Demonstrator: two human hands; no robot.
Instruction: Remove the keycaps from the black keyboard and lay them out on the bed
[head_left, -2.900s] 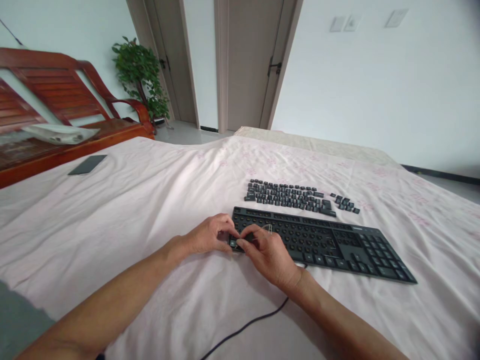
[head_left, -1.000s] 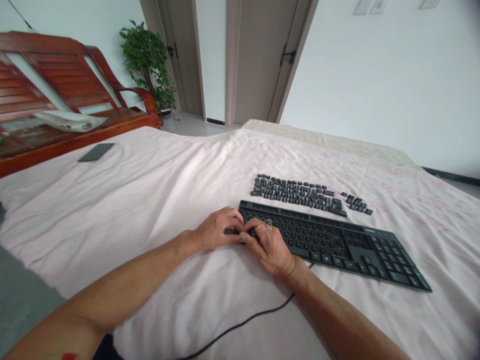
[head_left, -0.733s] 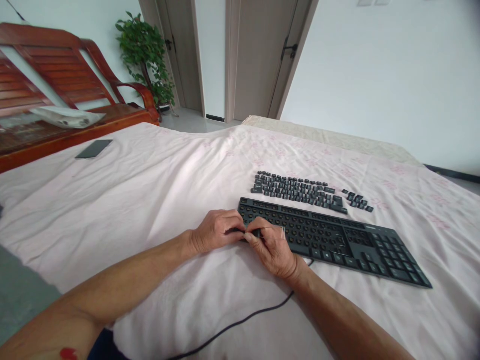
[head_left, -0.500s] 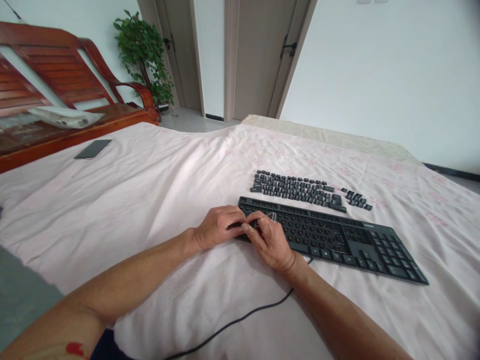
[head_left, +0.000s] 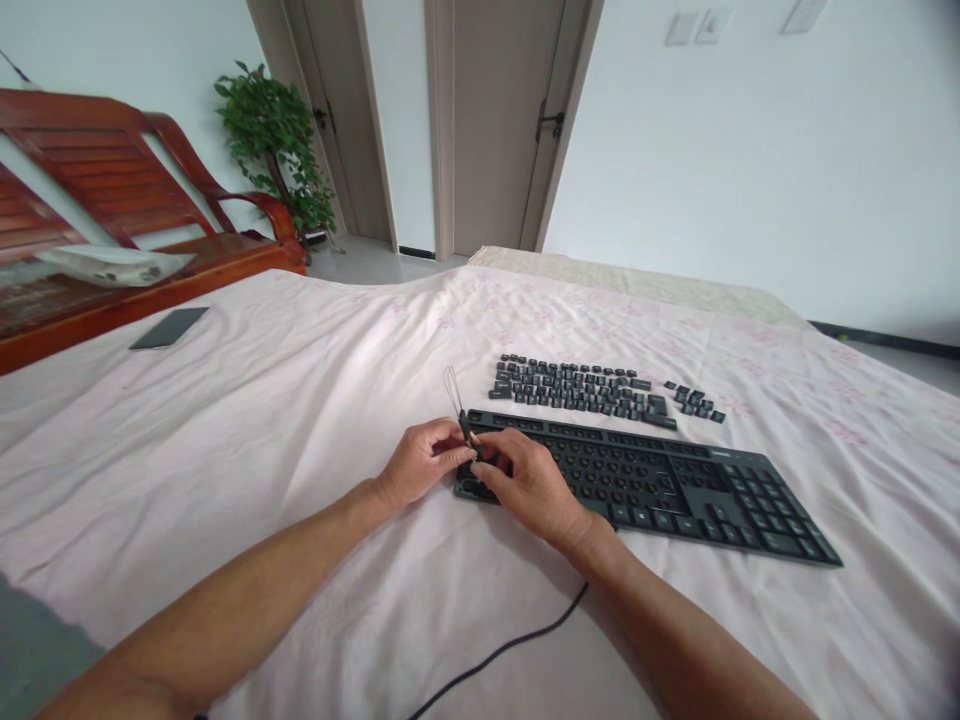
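A wire-looped tool (head_left: 464,428) stands tilted, loops up, over the left end of the black keyboard (head_left: 645,487). The left hand (head_left: 418,463) and right hand (head_left: 529,483) are together, fingertips pinched on its dark handle; whether a keycap is caught there too, I can't tell. For this fiddly 2-handed work, I'd favour a light pinch, loops clear of the board, wrists low and steady on the pale cloth (head_left: 322,420), and no jolt to the loose keycaps (head_left: 589,393) just beyond.
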